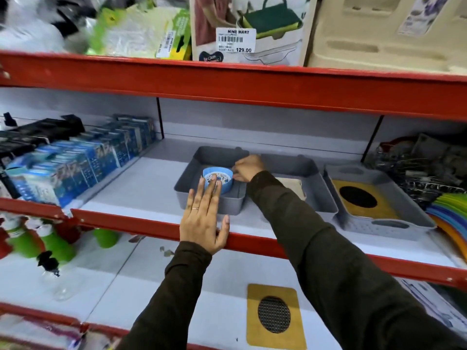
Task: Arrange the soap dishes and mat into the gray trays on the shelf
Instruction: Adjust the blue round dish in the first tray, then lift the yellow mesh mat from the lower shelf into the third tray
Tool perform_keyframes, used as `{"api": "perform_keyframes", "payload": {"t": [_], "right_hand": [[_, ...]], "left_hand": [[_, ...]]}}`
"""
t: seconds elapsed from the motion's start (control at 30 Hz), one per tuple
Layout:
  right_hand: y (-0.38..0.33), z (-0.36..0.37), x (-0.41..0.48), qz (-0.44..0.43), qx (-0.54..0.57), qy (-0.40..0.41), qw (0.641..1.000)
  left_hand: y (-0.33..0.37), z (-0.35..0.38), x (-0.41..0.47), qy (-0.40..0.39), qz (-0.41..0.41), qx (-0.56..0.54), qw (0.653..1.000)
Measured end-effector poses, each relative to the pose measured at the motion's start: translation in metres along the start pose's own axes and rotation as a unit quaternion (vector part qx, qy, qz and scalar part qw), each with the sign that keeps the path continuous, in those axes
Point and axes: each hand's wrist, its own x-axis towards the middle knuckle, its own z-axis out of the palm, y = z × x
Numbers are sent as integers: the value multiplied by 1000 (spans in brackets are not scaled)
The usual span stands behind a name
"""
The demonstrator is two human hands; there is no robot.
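Three gray trays stand side by side on the middle shelf. In the left tray [188, 170] lies a round blue soap dish [222, 176]. My right hand [246, 168] pinches the dish's right rim. My left hand [203, 218] is flat with fingers apart over the tray's front wall, fingertips near the dish, holding nothing. The middle tray [303, 165] holds a pale flat item [290, 185], mostly hidden by my right sleeve. The right tray [384, 221] holds a yellow mat with a black round center [358, 198]. Another yellow mat with a mesh circle [274, 317] lies on the lower shelf.
Blue boxed goods [75, 162] fill the shelf's left side. Wire racks [424, 170] and colourful plastic ware [452, 213] crowd the right end. A red shelf lip [141, 223] runs along the front. Green bottles [60, 246] stand on the lower shelf at left.
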Motion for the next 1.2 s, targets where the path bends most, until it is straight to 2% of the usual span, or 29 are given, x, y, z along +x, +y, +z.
{"api": "perform_keyframes", "payload": {"t": [0.2,0.3,0.37,0.47,0.53,0.57,0.63,0.7,0.77,0.83,0.87,0.97,1.03,1.07,1.2], "right_hand": [[-11,-28,-90,-20,222,5,975],[11,-50,-145,-61,240,18,969],[36,-64,-185,-80,234,8,969],[92,-74,-235,-36,216,-53,974],[143,-75,-253,31,192,-81,978],[173,-75,-258,69,184,-84,977],[232,-74,-258,139,170,-57,974],[291,-73,-248,186,140,-9,973],[340,-68,-234,226,92,28,970],[372,-58,-221,263,34,28,964],[387,-54,-215,278,16,25,960],[391,-47,-205,291,-10,39,956],[387,-47,-200,298,-32,31,953],[390,-48,-199,302,-36,33,952],[395,-57,-205,318,13,53,946]], "left_hand": [[1,-1,-1,-9,0,2,1000],[3,-6,-9,24,13,3,1000],[10,-9,-25,81,36,-28,996],[33,-8,-77,134,39,-99,985],[53,3,-119,105,25,-145,983],[63,10,-139,55,13,-175,983],[77,30,-168,-95,-13,-228,969],[89,58,-187,-246,-63,-239,937],[98,89,-198,-352,-176,-242,887],[105,108,-199,-411,-340,-262,804],[108,117,-196,-429,-396,-272,765],[108,140,-196,-437,-486,-295,697],[108,151,-190,-453,-503,-311,667],[108,153,-189,-456,-516,-344,639],[107,130,-186,-391,-584,-446,555]]}}
